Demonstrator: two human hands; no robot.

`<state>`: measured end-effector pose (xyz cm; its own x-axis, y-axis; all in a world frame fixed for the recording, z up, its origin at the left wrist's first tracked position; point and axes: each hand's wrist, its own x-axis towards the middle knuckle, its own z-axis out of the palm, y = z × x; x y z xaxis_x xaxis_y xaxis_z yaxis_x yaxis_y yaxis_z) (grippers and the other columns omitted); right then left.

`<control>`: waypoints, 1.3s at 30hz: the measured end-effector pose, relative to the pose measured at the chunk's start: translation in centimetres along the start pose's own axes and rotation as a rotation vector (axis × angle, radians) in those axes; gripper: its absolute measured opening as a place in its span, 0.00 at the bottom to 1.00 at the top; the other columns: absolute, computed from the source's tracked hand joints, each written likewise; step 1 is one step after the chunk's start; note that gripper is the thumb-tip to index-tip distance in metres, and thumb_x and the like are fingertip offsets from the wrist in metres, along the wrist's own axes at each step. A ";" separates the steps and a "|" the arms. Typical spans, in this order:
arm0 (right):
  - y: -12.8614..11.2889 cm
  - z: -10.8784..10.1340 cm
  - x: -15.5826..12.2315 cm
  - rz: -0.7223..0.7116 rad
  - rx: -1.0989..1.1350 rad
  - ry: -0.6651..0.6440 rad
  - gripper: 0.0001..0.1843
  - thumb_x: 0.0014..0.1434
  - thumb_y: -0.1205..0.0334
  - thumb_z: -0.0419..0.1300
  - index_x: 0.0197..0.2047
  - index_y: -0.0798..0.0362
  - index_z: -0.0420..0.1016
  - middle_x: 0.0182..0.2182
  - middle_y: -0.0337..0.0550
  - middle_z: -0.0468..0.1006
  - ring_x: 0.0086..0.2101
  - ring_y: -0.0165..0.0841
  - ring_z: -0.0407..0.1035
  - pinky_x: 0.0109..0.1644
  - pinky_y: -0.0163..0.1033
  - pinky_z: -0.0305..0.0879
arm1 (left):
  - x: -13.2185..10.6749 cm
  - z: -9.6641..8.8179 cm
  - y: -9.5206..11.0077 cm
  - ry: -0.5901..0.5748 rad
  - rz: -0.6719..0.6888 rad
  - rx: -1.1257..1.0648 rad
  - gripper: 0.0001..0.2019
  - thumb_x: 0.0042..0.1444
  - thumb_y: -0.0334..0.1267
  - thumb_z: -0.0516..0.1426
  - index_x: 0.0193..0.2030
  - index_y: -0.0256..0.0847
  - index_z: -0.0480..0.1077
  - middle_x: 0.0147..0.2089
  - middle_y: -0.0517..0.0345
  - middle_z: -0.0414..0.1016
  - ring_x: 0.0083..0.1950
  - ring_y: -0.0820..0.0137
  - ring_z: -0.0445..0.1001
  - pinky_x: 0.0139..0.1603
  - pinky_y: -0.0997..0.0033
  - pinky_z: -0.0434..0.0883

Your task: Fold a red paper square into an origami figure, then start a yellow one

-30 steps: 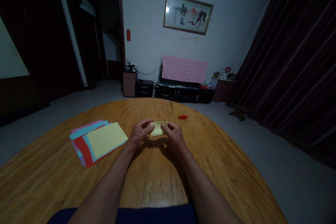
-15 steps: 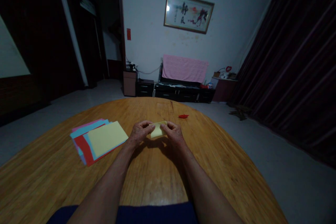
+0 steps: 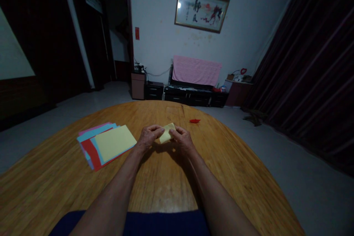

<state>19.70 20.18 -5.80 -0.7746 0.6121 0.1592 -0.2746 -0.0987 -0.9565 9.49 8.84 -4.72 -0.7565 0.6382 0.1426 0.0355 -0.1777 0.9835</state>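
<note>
A small folded piece of yellow paper [image 3: 166,135] is held just above the wooden table [image 3: 163,191], tilted with its right end higher. My left hand [image 3: 149,136] pinches its left side, thumb on top and fingers curled behind. On the other side my right hand [image 3: 183,139] grips the paper the same way. The fingertips under the paper are hidden. Beyond my right hand lies a small red folded paper boat [image 3: 194,121]. To the left of my left hand rests a stack of coloured sheets [image 3: 115,143], with yellow on top and red, blue and pink below.
The round table's far edge faces a low black cabinet [image 3: 179,96] with a pink cloth [image 3: 196,70] over a flat object. A framed picture [image 3: 201,9] hangs on the wall. Dark curtains [image 3: 306,66] hang at the right.
The yellow paper has turned in my hands, so it now sits more slanted, its right end raised. Both hands keep their pinch. The view has shifted slightly.
</note>
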 end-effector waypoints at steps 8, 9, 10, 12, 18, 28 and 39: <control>1.6 0.5 0.6 0.097 0.254 0.074 0.17 0.43 0.54 0.69 0.33 0.57 0.76 0.26 0.43 0.77 0.26 0.32 0.69 0.31 0.36 0.65 | 0.6 0.5 -1.0 0.129 -0.013 -0.057 0.11 0.39 0.42 0.64 0.26 0.36 0.76 0.20 0.62 0.68 0.23 0.75 0.61 0.24 0.75 0.58; 1.7 0.6 0.6 0.099 0.258 0.073 0.17 0.43 0.55 0.69 0.33 0.57 0.76 0.26 0.43 0.77 0.26 0.31 0.69 0.31 0.36 0.65 | 0.6 0.5 -1.0 0.140 -0.024 -0.067 0.11 0.39 0.42 0.64 0.26 0.36 0.76 0.20 0.62 0.68 0.22 0.75 0.61 0.23 0.75 0.58; 1.7 0.6 0.6 0.101 0.258 0.072 0.16 0.43 0.55 0.69 0.33 0.57 0.76 0.26 0.43 0.77 0.25 0.31 0.69 0.30 0.36 0.65 | 0.5 0.6 -1.1 0.152 -0.033 -0.074 0.11 0.38 0.42 0.64 0.26 0.36 0.76 0.20 0.62 0.68 0.22 0.75 0.61 0.23 0.75 0.58; 1.7 0.7 0.7 0.111 0.256 0.087 0.16 0.43 0.56 0.69 0.32 0.57 0.76 0.26 0.42 0.77 0.24 0.30 0.69 0.29 0.35 0.65 | 0.5 0.7 -1.1 0.182 -0.049 -0.087 0.11 0.37 0.42 0.64 0.25 0.35 0.76 0.20 0.61 0.69 0.22 0.75 0.62 0.23 0.75 0.58; 1.8 1.2 0.2 0.227 0.250 0.082 0.13 0.43 0.61 0.69 0.32 0.56 0.74 0.25 0.42 0.77 0.23 0.29 0.68 0.25 0.32 0.64 | 0.6 0.9 -1.6 0.253 -0.117 -0.134 0.12 0.35 0.42 0.64 0.26 0.36 0.76 0.18 0.62 0.68 0.19 0.75 0.62 0.20 0.75 0.58; 1.8 1.6 -0.2 0.333 0.169 0.032 0.07 0.44 0.64 0.66 0.28 0.56 0.73 0.20 0.39 0.75 0.21 0.28 0.66 0.24 0.33 0.65 | 1.1 0.1 -2.9 0.301 -0.087 -0.113 0.11 0.37 0.42 0.63 0.26 0.36 0.76 0.18 0.62 0.69 0.19 0.75 0.64 0.19 0.75 0.58; 2.5 3.8 -0.9 0.136 0.086 0.020 0.17 0.40 0.63 0.67 0.36 0.57 0.73 0.23 0.41 0.77 0.21 0.28 0.68 0.23 0.31 0.60 | 1.5 0.9 -2.0 0.584 -0.212 -0.452 0.07 0.39 0.34 0.63 0.27 0.36 0.73 0.24 0.60 0.73 0.23 0.73 0.69 0.22 0.74 0.65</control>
<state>17.60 16.40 -7.37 -0.7969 0.6036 0.0241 -0.2166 -0.2483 -0.9441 8.87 10.86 -6.36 -0.9441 0.2153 -0.2495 -0.3237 -0.4648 0.8241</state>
